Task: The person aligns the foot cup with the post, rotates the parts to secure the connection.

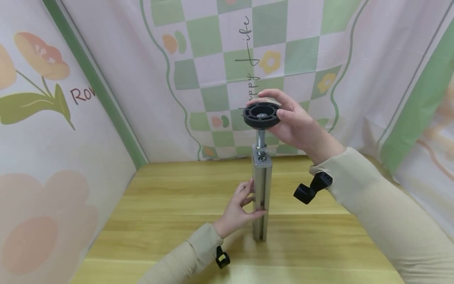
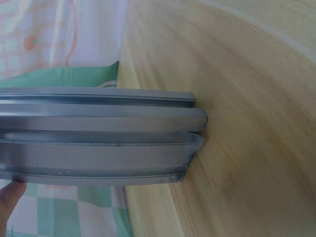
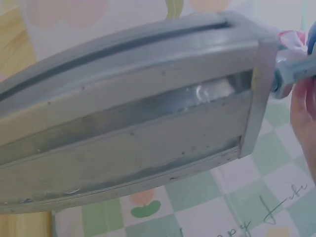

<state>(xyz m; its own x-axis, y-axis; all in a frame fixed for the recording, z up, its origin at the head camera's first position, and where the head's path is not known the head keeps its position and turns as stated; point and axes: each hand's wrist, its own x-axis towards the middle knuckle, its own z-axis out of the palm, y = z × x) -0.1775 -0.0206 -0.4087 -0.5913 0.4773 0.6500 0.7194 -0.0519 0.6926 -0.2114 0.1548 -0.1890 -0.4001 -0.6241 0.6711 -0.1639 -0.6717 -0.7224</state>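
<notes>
Script (image 1: 250, 61) "appy Life", start obscured, on checked backdrop (image 1: 205, 35); lettering (image 1: 82, 95) "Ro", end unclear, on left-side curtain (image 1: 53, 148).

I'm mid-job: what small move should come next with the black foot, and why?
Probably a slight turn of the foot by the right hand, with the left hand steadying the profile. The right hand holds the foot's rim, the left grips the upright profile, and thread shows on the bolt beneath the foot. Which direction, I cannot tell.
</notes>
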